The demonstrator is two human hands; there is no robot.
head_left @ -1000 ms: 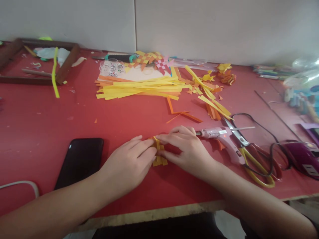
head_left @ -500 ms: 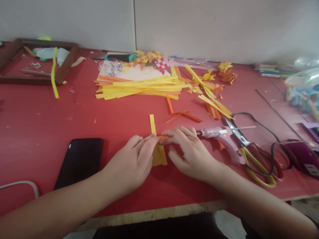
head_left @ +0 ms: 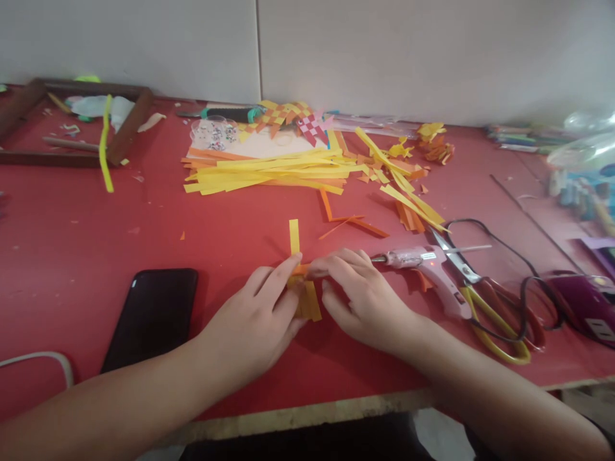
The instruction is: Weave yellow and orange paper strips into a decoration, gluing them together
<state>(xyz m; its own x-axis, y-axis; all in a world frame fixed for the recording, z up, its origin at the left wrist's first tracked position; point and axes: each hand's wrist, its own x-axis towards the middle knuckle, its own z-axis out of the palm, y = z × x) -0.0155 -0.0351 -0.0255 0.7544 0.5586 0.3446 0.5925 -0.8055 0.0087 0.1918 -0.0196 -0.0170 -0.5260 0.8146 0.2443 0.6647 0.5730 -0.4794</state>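
On the red table, a few yellow paper strips lie side by side between my two hands, one end sticking out beyond my fingers. An orange strip runs across them. My left hand presses its fingers down on the yellow strips and touches the orange one. My right hand pinches the orange strip with its fingertips right beside the left index finger.
A pink glue gun and yellow-handled scissors lie just right of my right hand. A black phone lies to the left. A pile of yellow and orange strips and woven paper pieces sit farther back.
The folded bundle has been opened out: one yellow strip now sticks out away from me. An orange strip has come crosswise between my fingertips. Both hands stayed in place.
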